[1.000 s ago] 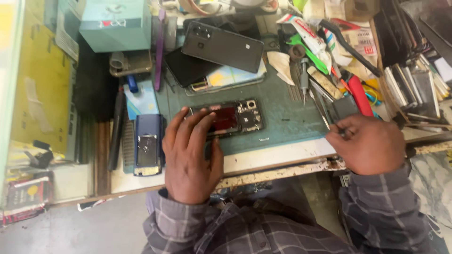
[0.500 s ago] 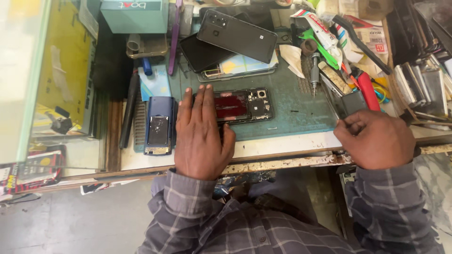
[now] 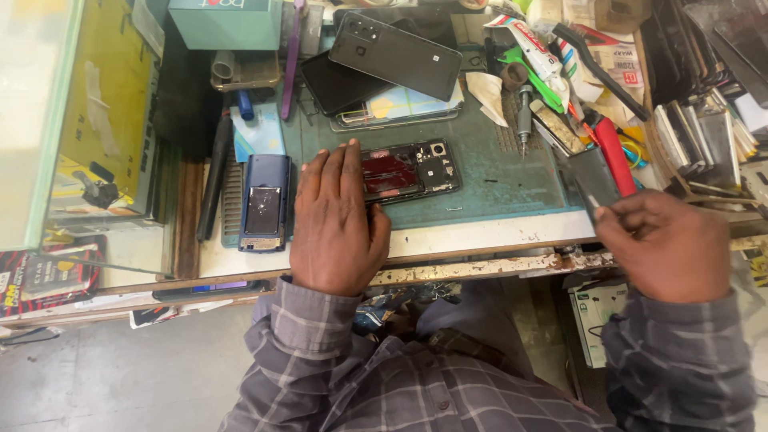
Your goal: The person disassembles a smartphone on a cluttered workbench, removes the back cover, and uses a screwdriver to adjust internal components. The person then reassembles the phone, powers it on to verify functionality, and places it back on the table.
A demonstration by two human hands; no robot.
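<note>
Opened phone (image 3: 410,170) under left hand (image 3: 336,220) — right hand (image 3: 668,244) well apart.

- Teal box (image 3: 228,22), far left, with a red label.
- Yellow box (image 3: 100,120) behind glass at left.
- Dark screen (image 3: 340,80) lying far centre, under a black phone.
- White tube (image 3: 532,40) with red and blue print, far right.
- White carton (image 3: 596,316) with green print, near right, below bench.

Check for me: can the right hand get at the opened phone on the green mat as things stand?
Probably yes. The opened phone lies face-down on the green mat, its right end uncovered; the left hand covers the other end. The right hand holds a thin grey piece, though, which could hinder it.
</note>
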